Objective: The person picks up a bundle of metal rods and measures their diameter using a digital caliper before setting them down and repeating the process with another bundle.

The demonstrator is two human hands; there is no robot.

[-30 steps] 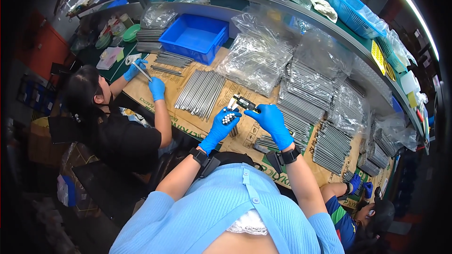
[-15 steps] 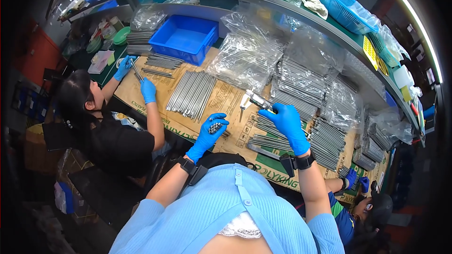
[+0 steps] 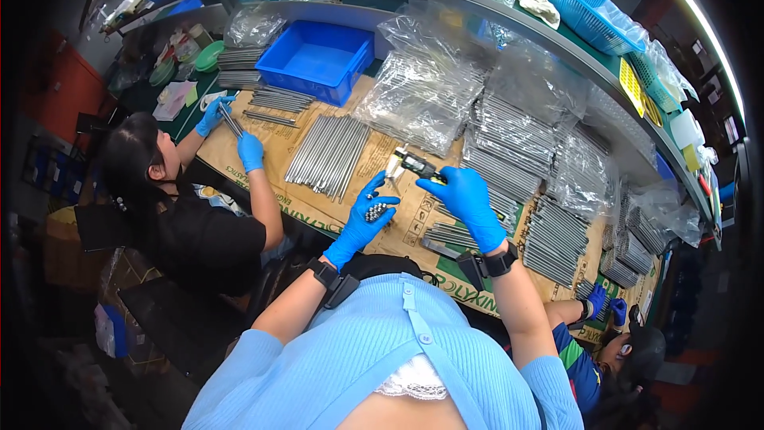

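Both my hands wear blue gloves over a cardboard-covered bench (image 3: 298,199). My left hand (image 3: 368,219) holds a small bundle of short metal rods (image 3: 376,210), ends facing up. A digital caliper (image 3: 415,166) is gripped in my right hand (image 3: 466,197), its jaw end pointing left, just above the bundle. A flat row of long metal rods (image 3: 328,154) lies left of my hands.
A person in black at the left handles rods with blue-gloved hands (image 3: 250,151). A blue bin (image 3: 317,60) stands behind. Bagged rods (image 3: 430,87) and stacked rod bundles (image 3: 557,239) fill the right side. Another person's gloved hand (image 3: 597,301) is at lower right.
My left hand, low and apart half a second ago, has come back up beside the caliper with the rod bundle. My right hand has moved slightly left. The view has shifted.
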